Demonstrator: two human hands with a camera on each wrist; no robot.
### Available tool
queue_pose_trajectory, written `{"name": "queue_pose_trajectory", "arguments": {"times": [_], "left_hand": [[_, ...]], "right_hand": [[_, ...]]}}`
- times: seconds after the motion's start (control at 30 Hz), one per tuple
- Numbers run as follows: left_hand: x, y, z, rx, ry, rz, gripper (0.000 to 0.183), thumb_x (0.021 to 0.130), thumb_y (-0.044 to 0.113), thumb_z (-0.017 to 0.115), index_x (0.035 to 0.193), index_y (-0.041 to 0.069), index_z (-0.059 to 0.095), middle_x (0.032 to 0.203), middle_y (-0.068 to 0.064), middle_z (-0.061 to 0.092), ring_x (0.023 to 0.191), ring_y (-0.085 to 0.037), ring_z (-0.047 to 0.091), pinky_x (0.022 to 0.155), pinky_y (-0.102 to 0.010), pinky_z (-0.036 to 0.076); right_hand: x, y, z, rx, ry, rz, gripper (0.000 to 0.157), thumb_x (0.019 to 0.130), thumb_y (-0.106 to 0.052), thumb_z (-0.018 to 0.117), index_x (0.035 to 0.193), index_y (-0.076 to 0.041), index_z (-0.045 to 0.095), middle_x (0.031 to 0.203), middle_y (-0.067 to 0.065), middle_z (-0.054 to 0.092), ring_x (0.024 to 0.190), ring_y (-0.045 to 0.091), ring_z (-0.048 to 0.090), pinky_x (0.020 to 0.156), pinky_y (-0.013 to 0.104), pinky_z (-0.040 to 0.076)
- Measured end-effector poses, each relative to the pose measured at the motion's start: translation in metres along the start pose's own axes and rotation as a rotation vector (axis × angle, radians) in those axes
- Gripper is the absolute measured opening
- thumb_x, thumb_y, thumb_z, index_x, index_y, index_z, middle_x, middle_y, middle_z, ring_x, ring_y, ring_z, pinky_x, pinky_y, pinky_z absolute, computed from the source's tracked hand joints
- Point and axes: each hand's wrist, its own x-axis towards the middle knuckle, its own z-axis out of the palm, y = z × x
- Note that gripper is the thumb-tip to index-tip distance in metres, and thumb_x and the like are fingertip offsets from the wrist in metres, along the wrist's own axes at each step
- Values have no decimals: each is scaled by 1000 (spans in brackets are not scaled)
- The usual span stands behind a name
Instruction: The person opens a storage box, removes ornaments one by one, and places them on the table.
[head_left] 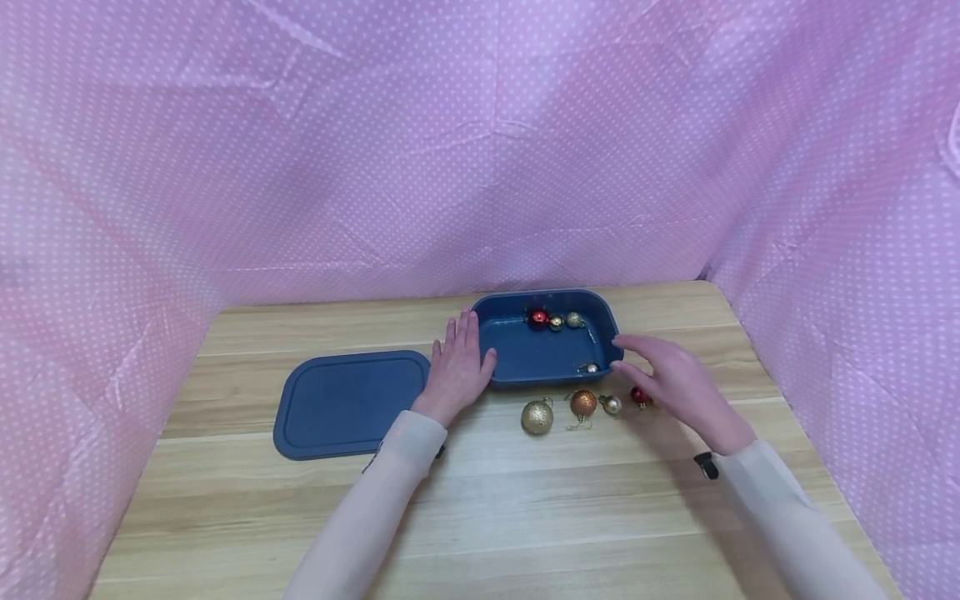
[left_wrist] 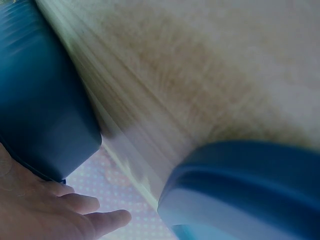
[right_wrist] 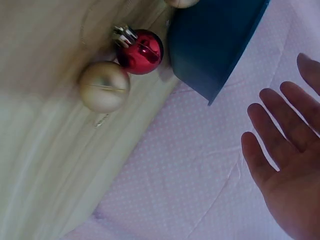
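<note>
A blue rectangular box [head_left: 542,348] stands on the table with a few small Christmas baubles in it, among them a red bauble [head_left: 538,318] and a gold one [head_left: 573,320]. My left hand [head_left: 456,367] rests along the box's left rim, its fingers extended. At the right end is my right hand [head_left: 678,385], fingers apart and holding nothing; in the right wrist view the fingers [right_wrist: 280,130] are spread beside the box wall [right_wrist: 212,47]. In front of the box lie a large gold bauble [head_left: 537,417], an orange bauble [head_left: 582,403], a small pale gold one [head_left: 611,405] and a red one [head_left: 640,396].
Left of the box, a blue lid [head_left: 348,404] lies flat on the wooden table [head_left: 525,517], partly behind my left forearm. Pink dotted cloth [head_left: 480,167] hangs behind the table and along both sides.
</note>
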Motion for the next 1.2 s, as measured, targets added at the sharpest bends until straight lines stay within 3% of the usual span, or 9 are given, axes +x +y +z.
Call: {"name": "queue_pose_trajectory", "arguments": {"times": [0.47, 0.6, 0.8, 1.03, 1.2], "left_hand": [[-1, 2, -2, 8, -30, -15, 76, 109, 40, 44, 166, 3, 10, 174, -12, 6, 159, -34, 10, 121, -65, 18], [-1, 3, -3, 15, -25, -13, 75, 109, 40, 44, 166, 3, 11, 174, -13, 8, 158, -34, 11, 121, -65, 19], [-1, 2, -2, 5, -18, -10, 75, 109, 39, 45, 166, 3, 12, 173, -13, 9, 158, -35, 12, 120, -65, 20], [0, 1, -1, -2, -20, -12, 75, 110, 39, 44, 166, 4, 11, 174, -12, 8, 159, -34, 12, 120, -66, 19], [-1, 1, -1, 3, -19, -15, 75, 110, 39, 44, 166, 4, 11, 174, -13, 9, 159, -34, 12, 120, -66, 19]], "right_hand": [[48, 12, 16, -28, -314, -110, 34, 93, -18, 79, 119, 2, 74, 115, 16, 75, 107, 35, 71, 96, 51, 54], [58, 12, 17, -13, -385, -160, 27, 91, -12, 80, 114, 2, 75, 108, 15, 76, 101, 33, 73, 91, 50, 56], [76, 15, 21, -84, -519, -250, 14, 87, -11, 83, 97, -4, 75, 89, 7, 74, 84, 26, 71, 79, 45, 57], [87, 16, 24, -140, -644, -216, 29, 85, -18, 85, 111, -5, 78, 102, 7, 77, 92, 25, 72, 86, 47, 58], [89, 16, 29, -198, -681, -221, 23, 86, -21, 85, 106, -10, 80, 94, 2, 77, 81, 20, 70, 81, 45, 58]]}}
